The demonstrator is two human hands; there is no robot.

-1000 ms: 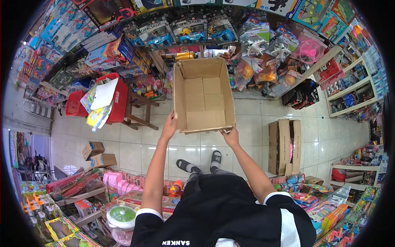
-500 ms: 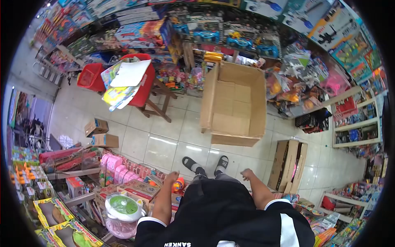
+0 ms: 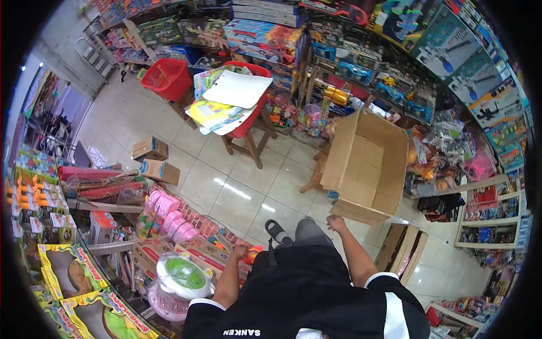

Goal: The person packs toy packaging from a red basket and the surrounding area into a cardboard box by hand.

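My left hand [image 3: 241, 252] hangs at my side with its fingers curled in and nothing visible in them. Beside it are an orange toy [image 3: 253, 254] and flat cardboard toy boxes [image 3: 204, 253]. On the other side, my right hand [image 3: 336, 224] is held forward, empty, its fingers loosely bent and slightly apart. Just beyond its fingertips stands a large open cardboard box [image 3: 368, 169]; its bare inside faces up, and it overlaps a wooden stool [image 3: 314, 176].
A red tub [image 3: 261, 107] with papers [image 3: 237, 89] on top sits on a wooden stool, near a red basket [image 3: 167, 79]. Small cartons [image 3: 160, 170] lie on the tiled floor [image 3: 228, 186]. A long carton [image 3: 400, 251] stands to the right; toy shelves surround the aisle.
My view has turned to the left and moved forward, so the large box and red tub appear further right. One foot has stepped ahead; my right hand is now close to the box.
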